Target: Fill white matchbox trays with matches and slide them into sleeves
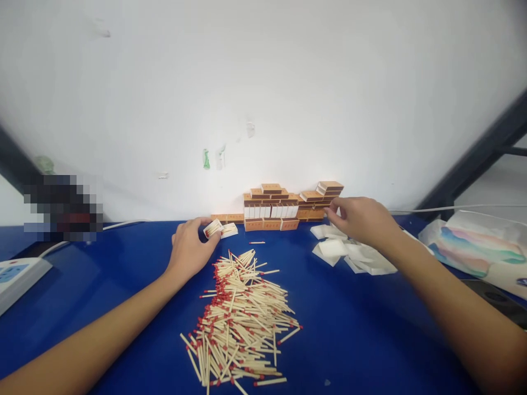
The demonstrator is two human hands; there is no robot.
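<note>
The left hand (190, 248) is pinching a small white tray (212, 228) of matches between thumb and fingers, at eleven o'clock from the loose match pile (242, 318). A second tray (229, 231) with matches is lying against it. The right hand (360, 219), at two o'clock, is hovering by the stacked matchboxes (272, 224), thumb and fingertips close together; whether they are gripping anything cannot be determined. Those boxes are standing at twelve to one o'clock, near the wall (263, 99). White papery pieces (331, 248) are lying below the right hand on the blue counter (135, 263); a plastic packet (473, 247) is resting towards three o'clock.
</note>
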